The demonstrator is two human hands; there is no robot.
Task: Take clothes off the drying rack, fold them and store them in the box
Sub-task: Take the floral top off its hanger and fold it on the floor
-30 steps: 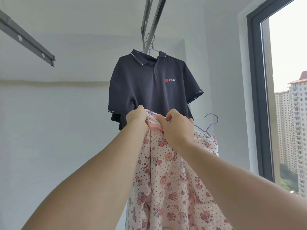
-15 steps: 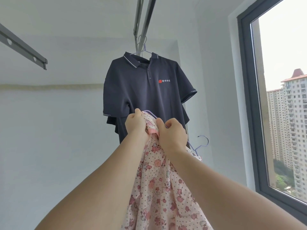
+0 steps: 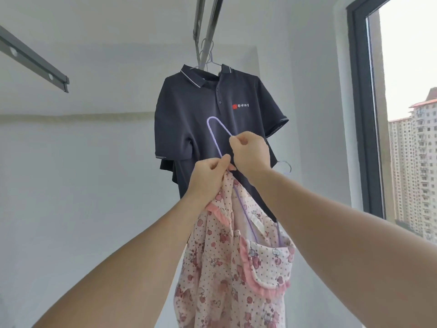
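Pink flower-printed cotton garment point(image 3: 227, 268) hangs in the near middle, below both hands. Left hand point(image 3: 209, 177) pinches its top edge beside the thin purple wire hanger point(image 3: 214, 131). Right hand point(image 3: 251, 151) grips the hanger wire, whose bent end rises free above the cloth. Behind, a dark navy polo shirt point(image 3: 212, 124) hangs from the grey metal ceiling rack point(image 3: 208, 27). White wall is on the left, a dark-framed window point(image 3: 361, 114) far right.

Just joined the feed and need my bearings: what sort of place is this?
Likely a home laundry balcony or drying nook, high up. A ceiling-hung drying rack carries a dark polo on a hanger, and the window looks onto apartment towers.
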